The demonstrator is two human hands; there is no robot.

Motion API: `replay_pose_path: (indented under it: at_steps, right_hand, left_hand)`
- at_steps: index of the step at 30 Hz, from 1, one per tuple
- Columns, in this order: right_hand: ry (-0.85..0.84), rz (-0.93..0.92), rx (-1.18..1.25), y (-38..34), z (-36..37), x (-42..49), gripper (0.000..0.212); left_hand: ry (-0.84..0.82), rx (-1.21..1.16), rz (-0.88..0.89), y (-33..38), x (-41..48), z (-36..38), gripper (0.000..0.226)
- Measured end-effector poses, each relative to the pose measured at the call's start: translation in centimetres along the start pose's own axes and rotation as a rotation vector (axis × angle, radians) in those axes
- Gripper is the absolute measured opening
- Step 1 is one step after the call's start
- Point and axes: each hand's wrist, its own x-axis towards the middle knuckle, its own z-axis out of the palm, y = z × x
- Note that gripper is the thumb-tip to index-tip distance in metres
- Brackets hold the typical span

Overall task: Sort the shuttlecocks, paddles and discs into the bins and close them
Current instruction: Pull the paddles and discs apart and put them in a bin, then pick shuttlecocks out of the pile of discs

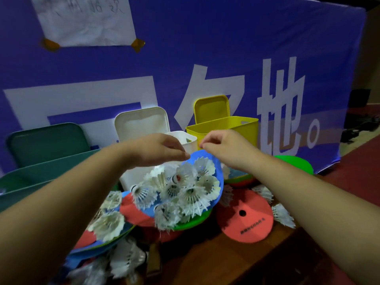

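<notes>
Blue disc (220, 183), heaped with shuttlecocks (191, 194), hangs tilted just before the open white bin (186, 138) at the worktop's (205, 256) far edge, its far rim seemingly pinched by the left hand (162, 151) and right hand (223, 150), both forearms stretched forward, palms down; tipping the load into the bin without spills likely comes next.

White shuttlecocks (181, 188) heaped on tilted blue disc (220, 175), open yellow bin (236, 128) behind

Wooden surface (205, 260), maybe table: discs (236, 225), shuttlecocks (283, 217), three bins (226, 128).
</notes>
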Motion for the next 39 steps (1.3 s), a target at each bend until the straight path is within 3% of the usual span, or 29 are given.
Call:
replay_pose_path:
  at_steps: [5, 9, 12, 16, 21, 29, 36, 39]
  right_hand:
    - [-0.026, -0.185, -0.192, -1.2, 1.2, -3.7, 0.006]
    - [-0.025, -0.234, -0.25, -1.8, 1.3, -6.5, 0.007]
    - [-0.064, -0.22, -0.374, -1.8, 1.2, -8.2, 0.018]
    - [-0.073, -0.201, -0.593, -1.3, 2.3, -9.5, 0.025]
    - [0.04, -0.146, -0.484, -1.3, 3.8, -9.7, 0.014]
    - [0.065, -0.127, -0.415, -4.0, 6.2, -6.4, 0.021]
    - [0.132, -0.191, -0.42, -8.2, 8.0, -2.6, 0.018]
    - [0.178, -0.178, -0.303, -10.8, 9.5, -1.3, 0.019]
  left_hand:
    - [0.111, 0.181, -0.058, 0.1, -3.3, 2.5, 0.031]
    - [0.26, 0.12, -0.114, 0.4, -3.6, 5.1, 0.027]
    - [0.375, 0.09, -0.202, 0.6, -3.3, 6.1, 0.014]
    - [0.504, 0.011, -0.286, 0.6, -3.7, 5.9, 0.019]
    - [0.575, -0.143, -0.298, -0.2, -5.8, 4.6, 0.023]
    - [0.664, -0.609, -0.381, -5.1, -11.4, 2.5, 0.012]
    - [0.727, -0.713, -0.44, -11.0, -15.7, -0.4, 0.008]
    - [0.771, -0.743, -0.456, -13.4, -16.8, -1.6, 0.007]
